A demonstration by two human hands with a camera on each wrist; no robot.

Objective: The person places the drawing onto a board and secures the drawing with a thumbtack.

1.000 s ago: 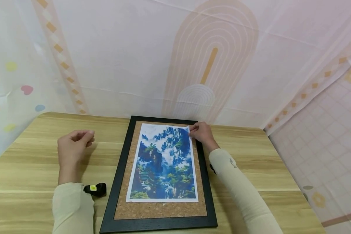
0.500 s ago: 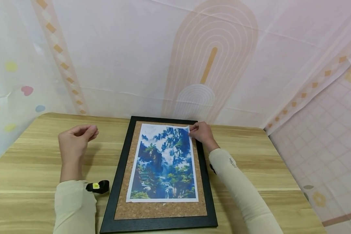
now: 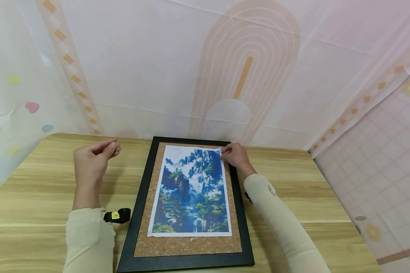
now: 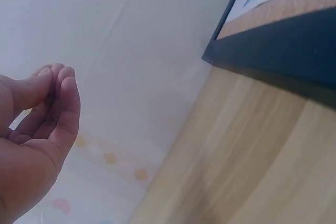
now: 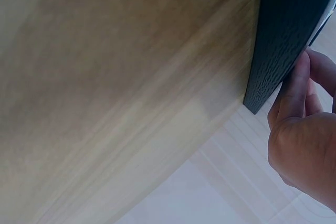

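A black-framed cork board lies on the wooden table. A blue mountain print rests on its cork. My right hand pinches the print's far right corner, which lifts slightly; in the right wrist view its fingers sit against the frame's edge. My left hand hovers above the table left of the board's far corner, apart from it. In the left wrist view its fingertips press together with nothing visible between them, and the frame's corner shows beyond.
A black strap with a yellow sticker sits by my left sleeve, close to the frame's left side. A patterned cloth backdrop hangs right behind the table's far edge. The table ends on the right near the tiled sheet.
My left hand has risen and drifted right and away from me, towards the board's far left corner. The right hand, print and board have stayed put.
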